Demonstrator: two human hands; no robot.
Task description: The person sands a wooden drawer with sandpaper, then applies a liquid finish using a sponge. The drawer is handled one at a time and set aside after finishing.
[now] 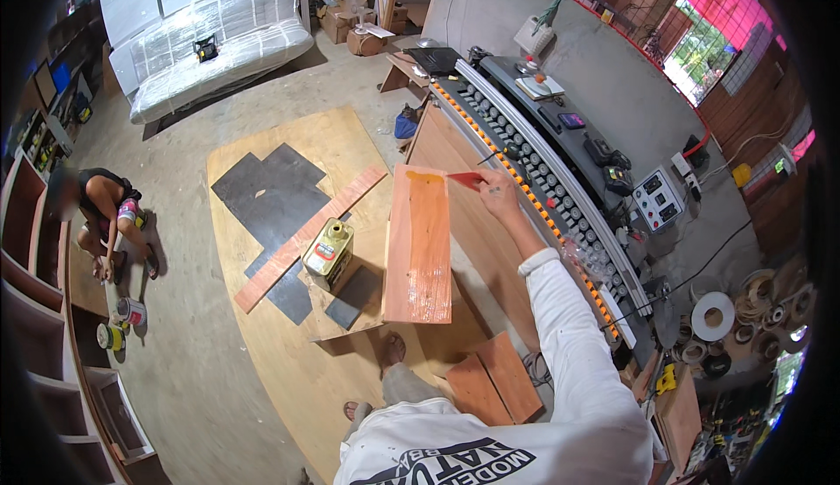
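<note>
My right hand [501,195] is closed around a red, flat spreader [465,180], its blade at the far right corner of a reddish wooden board [418,240]. An amber, glue-like smear [425,176] lies along the board's far end. The near end of the board has a wet shine. Beneath and left of it is a plywood box-like stand [371,262], carrying a rectangular gold metal can [329,256] with an uncapped spout and a dark flat piece [353,297]. My left hand is out of sight.
A long machine [560,183] with rows of rollers runs along the right. Black sheets [269,188] and a narrow wood strip [306,238] lie on a plywood sheet [229,262]. Reddish panels [496,380] lie near my feet. Another person [109,209] crouches at left beside cans [130,312].
</note>
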